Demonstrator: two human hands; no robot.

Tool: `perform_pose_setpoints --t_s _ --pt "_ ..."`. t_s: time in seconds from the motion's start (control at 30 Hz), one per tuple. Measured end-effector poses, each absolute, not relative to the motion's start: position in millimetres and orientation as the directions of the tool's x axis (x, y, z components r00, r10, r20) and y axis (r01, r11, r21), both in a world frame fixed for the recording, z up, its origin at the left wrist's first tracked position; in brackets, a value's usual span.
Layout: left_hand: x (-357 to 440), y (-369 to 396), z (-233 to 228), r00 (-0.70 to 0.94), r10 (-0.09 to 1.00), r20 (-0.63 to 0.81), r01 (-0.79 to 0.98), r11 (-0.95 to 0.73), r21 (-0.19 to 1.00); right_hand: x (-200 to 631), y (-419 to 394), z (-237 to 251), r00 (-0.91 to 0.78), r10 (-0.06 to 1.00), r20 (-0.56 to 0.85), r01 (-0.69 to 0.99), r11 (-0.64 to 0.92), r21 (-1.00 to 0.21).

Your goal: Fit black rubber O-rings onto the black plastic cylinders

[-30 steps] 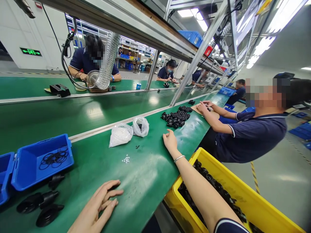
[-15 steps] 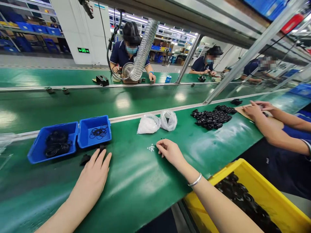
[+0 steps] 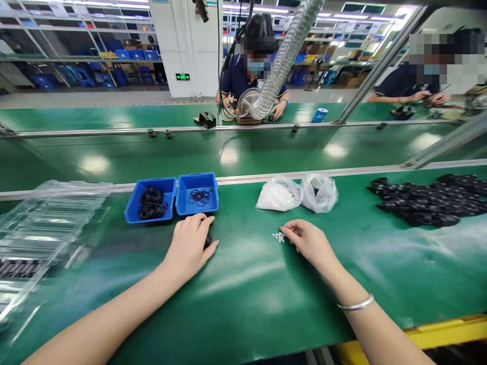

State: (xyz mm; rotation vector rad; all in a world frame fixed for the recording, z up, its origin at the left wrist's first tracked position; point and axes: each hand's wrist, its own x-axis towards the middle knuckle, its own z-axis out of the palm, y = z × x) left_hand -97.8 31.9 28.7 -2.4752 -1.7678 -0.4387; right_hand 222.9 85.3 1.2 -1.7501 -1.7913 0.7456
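Observation:
My left hand [image 3: 190, 246] rests on the green bench with its fingers curled around a small black part [image 3: 207, 240]. Most of that part is hidden under the fingers. To the right, my right hand [image 3: 310, 244] has thumb and forefinger pinched together at the edge of a small pile of tiny white pieces [image 3: 279, 236]. What sits between those fingertips is too small to make out. Just beyond my left hand are two blue bins: one bin [image 3: 131, 205] holds coiled black rings or cords, the other bin [image 3: 215, 195] holds thin black loops.
Behind the pile lie a plastic bag of white pieces [image 3: 279, 195] and another clear bag [image 3: 320, 195]. Black parts [image 3: 422, 200] are heaped at right. Clear plastic trays [image 3: 49, 223] stand at left. A yellow crate [image 3: 449, 329] sits below the bench edge. A co-worker [image 3: 253, 71] sits opposite.
My view has swung left and levelled, showing the clear trays. My left hand has gone from lying spread beside black parts to closing around one. My right hand remains pinched at the white pile.

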Motion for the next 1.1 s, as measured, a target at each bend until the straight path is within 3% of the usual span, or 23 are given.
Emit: perform_pose_setpoints --t_s 0.17,0.3,0.47,0.53,0.7,0.9,1.1 --pt "-84.1 43.6 38.5 0.323 0.933 0.159 0.946 -0.324 -0.017 224.5 83.8 5.3 -0.033 0.998 -0.051 0.717 -0.012 -0.696" --pt "-71.2 42.9 38.9 0.496 0.858 0.13 0.858 -0.508 0.075 227.0 81.8 4.5 -0.031 0.998 -0.056 0.711 -0.018 -0.703" --pt "-58.6 31.9 41.3 0.751 0.634 0.182 0.582 -0.767 0.269 227.4 81.2 3.3 -0.036 0.998 -0.056 0.696 -0.016 -0.718" --pt "-54.6 29.4 42.6 0.723 0.656 0.219 0.576 -0.746 0.334 226.5 81.2 3.8 -0.036 0.998 -0.056 0.692 -0.016 -0.721" --pt "-38.2 31.9 39.1 0.499 0.844 0.198 0.711 -0.529 0.463 224.8 81.9 4.9 -0.049 0.997 -0.055 0.689 -0.006 -0.725" --pt "-6.4 36.1 31.0 0.621 0.781 0.071 0.663 -0.571 0.483 224.8 82.6 3.7 -0.055 0.998 -0.041 0.698 0.009 -0.716" --pt "-0.6 39.1 27.7 0.614 0.789 -0.015 0.648 -0.493 0.581 225.0 80.7 5.8 -0.08 0.995 -0.055 0.688 0.015 -0.725"
